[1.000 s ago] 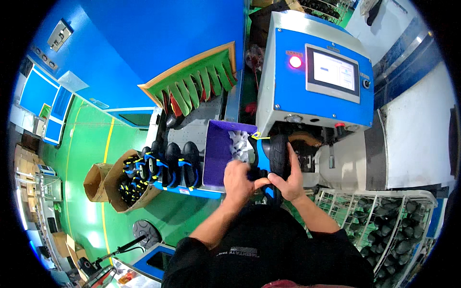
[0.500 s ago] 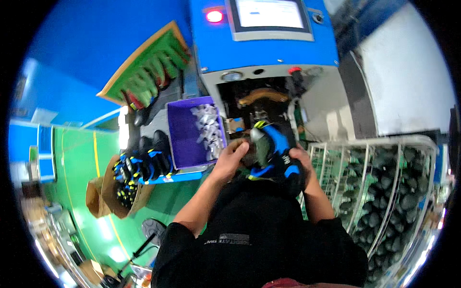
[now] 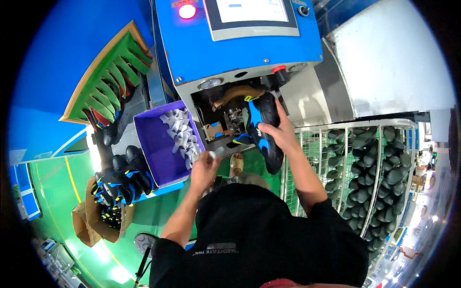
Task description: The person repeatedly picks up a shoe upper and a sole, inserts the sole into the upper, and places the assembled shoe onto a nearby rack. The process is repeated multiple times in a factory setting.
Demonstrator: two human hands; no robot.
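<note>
A machine is standing straight ahead of the person, with a shoe sitting upright at the right of its opening. The right hand is resting on that shoe; the left hand is hanging just below the opening. A bin is sitting left of the machine, more shoes lying at its left. A wire rack is standing right of the person.

One shoe, two hands
</note>
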